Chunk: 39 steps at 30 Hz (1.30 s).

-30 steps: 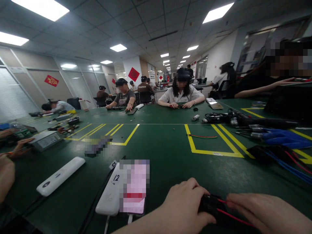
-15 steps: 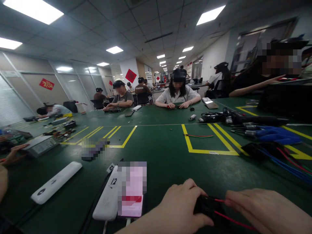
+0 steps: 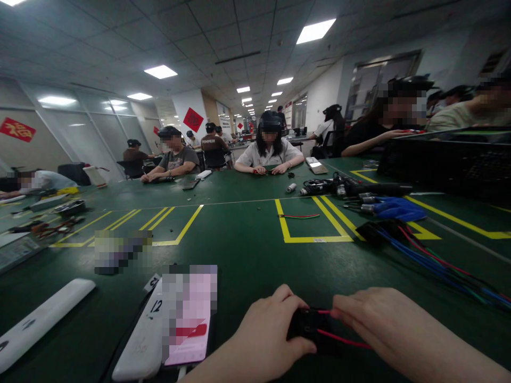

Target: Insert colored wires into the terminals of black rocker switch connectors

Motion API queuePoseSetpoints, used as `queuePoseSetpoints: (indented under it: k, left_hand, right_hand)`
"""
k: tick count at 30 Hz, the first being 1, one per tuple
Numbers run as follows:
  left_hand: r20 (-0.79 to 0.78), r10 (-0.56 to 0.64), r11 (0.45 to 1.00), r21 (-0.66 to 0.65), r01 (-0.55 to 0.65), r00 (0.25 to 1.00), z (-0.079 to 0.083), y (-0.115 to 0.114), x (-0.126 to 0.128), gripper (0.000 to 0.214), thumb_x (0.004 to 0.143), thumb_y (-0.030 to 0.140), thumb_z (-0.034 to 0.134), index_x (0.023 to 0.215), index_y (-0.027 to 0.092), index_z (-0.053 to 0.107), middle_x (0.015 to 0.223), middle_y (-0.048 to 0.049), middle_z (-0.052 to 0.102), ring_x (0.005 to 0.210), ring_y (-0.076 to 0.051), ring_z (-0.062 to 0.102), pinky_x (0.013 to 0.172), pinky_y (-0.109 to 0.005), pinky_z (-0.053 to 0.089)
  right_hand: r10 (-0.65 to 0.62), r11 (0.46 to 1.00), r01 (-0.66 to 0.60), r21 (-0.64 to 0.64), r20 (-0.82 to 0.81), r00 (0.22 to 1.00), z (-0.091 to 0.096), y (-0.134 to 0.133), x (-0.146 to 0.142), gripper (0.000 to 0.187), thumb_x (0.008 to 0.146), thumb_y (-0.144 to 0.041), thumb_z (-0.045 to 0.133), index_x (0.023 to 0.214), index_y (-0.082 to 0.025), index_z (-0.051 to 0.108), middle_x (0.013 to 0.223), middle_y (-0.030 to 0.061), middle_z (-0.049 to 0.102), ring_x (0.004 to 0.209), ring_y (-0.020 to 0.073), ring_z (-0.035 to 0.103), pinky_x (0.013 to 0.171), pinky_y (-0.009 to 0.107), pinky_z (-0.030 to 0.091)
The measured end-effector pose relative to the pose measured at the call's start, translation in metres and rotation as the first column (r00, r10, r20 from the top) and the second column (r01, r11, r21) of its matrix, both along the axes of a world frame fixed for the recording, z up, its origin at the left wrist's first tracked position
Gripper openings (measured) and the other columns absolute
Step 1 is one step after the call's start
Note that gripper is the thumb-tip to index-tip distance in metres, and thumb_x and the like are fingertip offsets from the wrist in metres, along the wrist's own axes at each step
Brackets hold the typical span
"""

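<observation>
At the bottom of the view my left hand (image 3: 269, 332) is closed around a small black connector block (image 3: 305, 327) that rests on the green table (image 3: 247, 250). My right hand (image 3: 379, 324) pinches a thin red wire (image 3: 343, 340) where it meets the block's right side. The wire trails rightward under my right hand. Just left of my left hand lie a phone with a pink screen (image 3: 187, 319) and a white power bank marked 12 (image 3: 139, 340).
A bundle of blue, red and green wires (image 3: 431, 258) lies to the right. Blue-handled tools (image 3: 393, 209) and black parts sit behind it. A loose red-green wire (image 3: 299, 215) lies in a yellow-taped box. A white bar (image 3: 40, 322) is at left. Several people work across the table.
The view has swung to the right, so everything on the table has shifted left in the picture. Both hands keep their hold on the block and wire.
</observation>
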<state>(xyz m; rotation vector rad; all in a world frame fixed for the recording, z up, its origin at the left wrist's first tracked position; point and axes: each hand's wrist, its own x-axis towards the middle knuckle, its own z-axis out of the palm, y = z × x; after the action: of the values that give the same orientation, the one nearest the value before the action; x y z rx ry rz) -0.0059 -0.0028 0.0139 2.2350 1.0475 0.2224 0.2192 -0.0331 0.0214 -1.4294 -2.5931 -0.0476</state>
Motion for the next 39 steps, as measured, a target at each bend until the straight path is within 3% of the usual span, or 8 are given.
queuePoseSetpoints:
  k: [2,10,19,28,35,39]
  left_hand:
    - [-0.007,0.005,1.0,-0.001,-0.005,1.0,0.001,-0.001,0.0,0.042,0.077,0.036,0.074,0.115,0.029,0.059,0.116,0.0008,0.056,0.095,-0.021,0.059,0.078,-0.031,0.045]
    - [-0.01,0.019,1.0,-0.009,-0.019,1.0,0.001,-0.001,-0.001,0.04,0.077,0.037,0.073,0.114,0.032,0.058,0.115,0.0042,0.056,0.094,-0.02,0.059,0.076,-0.03,0.044]
    - [-0.023,0.008,1.0,-0.005,-0.008,1.0,0.005,-0.001,0.0,0.04,0.077,0.035,0.073,0.114,0.029,0.059,0.115,0.0023,0.056,0.087,-0.018,0.058,0.068,-0.027,0.042]
    - [-0.041,0.013,1.0,-0.01,-0.014,0.999,0.007,-0.003,0.001,0.041,0.078,0.038,0.073,0.115,0.03,0.059,0.118,0.0015,0.056,0.096,-0.021,0.058,0.078,-0.032,0.045]
    - [-0.059,-0.006,0.999,-0.034,0.004,0.998,0.01,-0.002,0.004,0.044,0.079,0.04,0.072,0.118,0.025,0.058,0.118,-0.002,0.054,0.096,-0.021,0.059,0.08,-0.032,0.047]
    - [-0.01,-0.003,1.0,0.008,0.003,1.0,0.004,-0.003,0.003,0.041,0.078,0.038,0.073,0.115,0.024,0.059,0.116,-0.0027,0.056,0.102,-0.023,0.056,0.086,-0.035,0.046]
  right_hand:
    - [0.006,1.0,-0.007,0.008,0.023,1.0,0.002,-0.001,-0.001,0.023,0.089,-0.017,0.047,0.071,-0.023,0.06,0.058,-0.0005,0.065,0.047,0.0167,0.062,0.046,0.027,0.034]
    - [-0.11,0.971,0.126,-0.203,0.088,0.99,0.004,0.0,-0.004,0.023,0.087,-0.013,0.052,0.071,-0.024,0.064,0.058,-0.0012,0.067,0.05,0.0182,0.066,0.043,0.025,0.031]
    - [-0.033,0.995,0.035,-0.096,0.029,0.999,0.008,-0.002,-0.003,0.024,0.089,-0.015,0.046,0.072,-0.024,0.061,0.058,-0.0008,0.065,0.048,0.0162,0.062,0.044,0.025,0.033]
    - [-0.128,0.945,0.125,-0.303,0.008,0.992,-0.002,0.0,0.0,0.026,0.089,-0.018,0.047,0.073,-0.026,0.066,0.063,-0.0001,0.069,0.055,0.0194,0.067,0.046,0.026,0.037]
    - [-0.079,0.97,0.033,-0.242,-0.182,0.98,-0.002,0.0,0.003,0.028,0.092,-0.024,0.042,0.07,-0.026,0.06,0.057,-0.0013,0.065,0.048,0.0171,0.063,0.044,0.026,0.037]
    - [-0.072,0.974,0.027,-0.224,-0.193,0.978,-0.002,0.001,0.001,0.03,0.092,-0.025,0.04,0.069,-0.025,0.058,0.057,-0.0014,0.065,0.048,0.0166,0.062,0.044,0.026,0.037]
